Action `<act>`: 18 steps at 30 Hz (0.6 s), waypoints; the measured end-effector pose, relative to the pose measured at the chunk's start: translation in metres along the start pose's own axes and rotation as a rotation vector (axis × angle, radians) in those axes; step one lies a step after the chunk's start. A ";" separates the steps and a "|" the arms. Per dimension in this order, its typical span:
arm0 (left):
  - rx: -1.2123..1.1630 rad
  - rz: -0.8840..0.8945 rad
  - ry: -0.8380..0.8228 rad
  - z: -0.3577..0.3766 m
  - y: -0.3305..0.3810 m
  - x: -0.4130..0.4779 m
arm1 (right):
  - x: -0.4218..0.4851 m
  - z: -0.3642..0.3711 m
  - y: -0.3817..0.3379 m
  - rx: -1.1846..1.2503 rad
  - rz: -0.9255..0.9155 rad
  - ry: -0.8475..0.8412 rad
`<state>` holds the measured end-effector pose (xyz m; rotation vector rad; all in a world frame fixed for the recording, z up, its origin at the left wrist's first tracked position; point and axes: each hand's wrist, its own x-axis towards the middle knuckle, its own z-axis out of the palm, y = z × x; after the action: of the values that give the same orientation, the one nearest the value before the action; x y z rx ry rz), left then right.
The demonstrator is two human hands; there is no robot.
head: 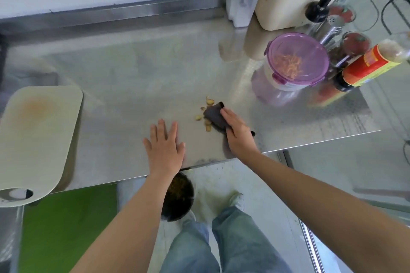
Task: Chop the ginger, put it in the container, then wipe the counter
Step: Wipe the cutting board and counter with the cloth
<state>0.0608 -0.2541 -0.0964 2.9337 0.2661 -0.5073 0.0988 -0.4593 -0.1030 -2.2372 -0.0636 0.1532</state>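
I am gripping the dark knife [214, 115] in my right hand [238, 137], its blade touching the ginger bits [209, 102] in the middle of the frame. My left hand [165, 146] is lying flat and open. I am guessing bits this light (they scatter!) want scooping, not pinching.

Pale ginger scraps [208, 115] lie scattered on the steel table [133, 77] against a dark blade [214, 115]. Shredded ginger [288, 63] sits inside the upright, closed, purple-lidded container [310, 51] further right.

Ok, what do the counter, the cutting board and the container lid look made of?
Counter: brushed stainless steel, judging by its grey reflective sheen. Cutting board: likely matte beige plastic, stained orange. Container lid: translucent purple plastic, contents show through.
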 end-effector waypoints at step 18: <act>-0.110 0.050 -0.028 -0.004 -0.038 -0.005 | 0.061 0.006 -0.014 -0.170 0.202 0.093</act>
<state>0.0500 -0.2168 -0.0953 2.8174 0.2091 -0.5089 0.1590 -0.4400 -0.1014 -2.4150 0.2075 0.1581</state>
